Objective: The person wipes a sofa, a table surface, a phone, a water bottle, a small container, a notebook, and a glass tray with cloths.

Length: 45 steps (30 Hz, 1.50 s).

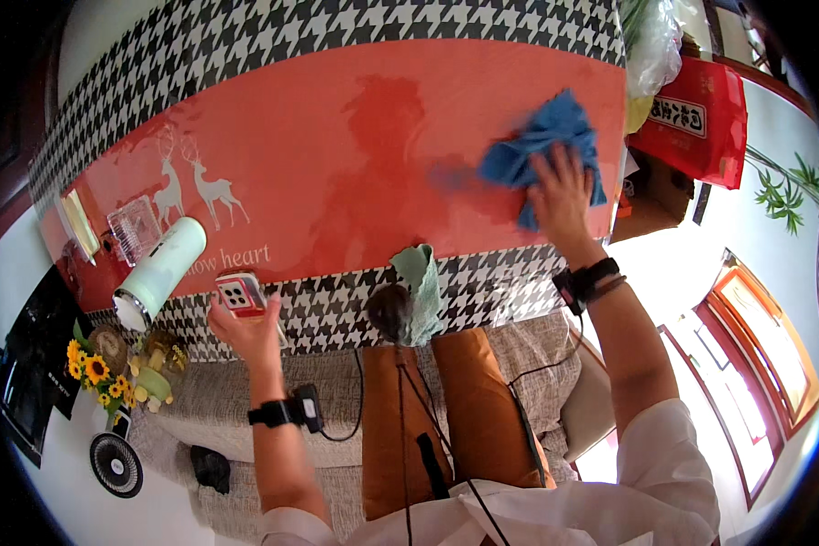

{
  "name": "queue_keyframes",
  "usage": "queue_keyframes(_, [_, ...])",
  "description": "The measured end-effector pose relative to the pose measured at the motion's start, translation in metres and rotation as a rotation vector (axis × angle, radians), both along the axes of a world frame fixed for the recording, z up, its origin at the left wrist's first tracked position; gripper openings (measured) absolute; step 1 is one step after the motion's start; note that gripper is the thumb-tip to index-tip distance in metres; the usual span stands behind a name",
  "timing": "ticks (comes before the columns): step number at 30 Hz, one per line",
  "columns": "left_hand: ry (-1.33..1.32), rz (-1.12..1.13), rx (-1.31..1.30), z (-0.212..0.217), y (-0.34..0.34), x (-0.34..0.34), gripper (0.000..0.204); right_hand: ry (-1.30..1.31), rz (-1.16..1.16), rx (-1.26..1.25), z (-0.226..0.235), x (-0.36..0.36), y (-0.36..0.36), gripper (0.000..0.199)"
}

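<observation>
The crumpled blue fabric cloth (557,123) lies on the glossy red table cover (291,118). Taking as landmark the light green fabric cloth (419,282) at the near edge of the table, the blue cloth is to its right and farther from the person. The right hand (562,196) is the nearer one, for it rests directly on the blue cloth; the left hand (253,332) is well apart from it, on the other side of the landmark. The blue cloth has no clear long axis: it spreads mostly from the far side to the near side under the right hand, with a blurred corner toward the left.

The right hand is palm down, with its fingers extended and a little apart, pressing on the fabric rather than closed around it; whether some fold is pinched below the palm, I cannot tell.

The left hand, to the left of the landmark, has its thumb and fingers clamped on a red-and-white phone with a dark camera block (241,293). Farther left from the landmark there is a pale green cylindrical bottle (166,268), near the phone but not touching it; whether it stands or lies, I cannot judge.
</observation>
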<state>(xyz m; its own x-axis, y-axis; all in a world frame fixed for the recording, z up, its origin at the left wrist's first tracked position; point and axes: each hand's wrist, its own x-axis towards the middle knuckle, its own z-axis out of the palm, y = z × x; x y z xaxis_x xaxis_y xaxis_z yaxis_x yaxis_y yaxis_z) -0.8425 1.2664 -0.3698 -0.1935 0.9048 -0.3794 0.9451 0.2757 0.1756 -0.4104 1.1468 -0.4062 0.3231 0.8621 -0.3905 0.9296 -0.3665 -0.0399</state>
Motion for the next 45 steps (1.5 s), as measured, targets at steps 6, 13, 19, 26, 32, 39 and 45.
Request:
queue_keyframes(6, [-0.361, -0.321, 0.138, -0.028, 0.001, 0.067, 0.073, 0.09, 0.058, -0.025, -0.004, -0.061, 0.045, 0.05])
queue_keyframes(13, [0.119, -0.441, 0.306, -0.06, 0.123, 0.134, 0.067, -0.039, 0.077, -0.135, 0.01, 0.022, 0.075, 0.048])
queue_keyframes(19, [0.126, -0.484, 0.326, -0.073, 0.124, 0.151, 0.066, -0.123, -0.259, 0.365, -0.046, 0.074, 0.111, 0.04])
queue_keyframes(26, [0.124, -0.477, 0.334, -0.073, 0.127, 0.137, 0.065, 0.338, 0.394, 0.15, -0.002, -0.066, 0.154, 0.042])
queue_keyframes(32, [0.093, -0.48, 0.302, -0.067, 0.128, 0.143, 0.066, -0.001, -0.085, 0.232, -0.013, 0.03, 0.152, 0.048])
queue_keyframes(39, [0.102, -0.478, 0.322, -0.072, 0.129, 0.138, 0.066, 0.181, 0.203, 0.15, -0.003, -0.035, 0.188, 0.047])
queue_keyframes(45, [0.102, -0.496, 0.348, -0.072, 0.13, 0.141, 0.065, 0.532, 0.629, -0.041, 0.001, -0.052, 0.09, 0.048])
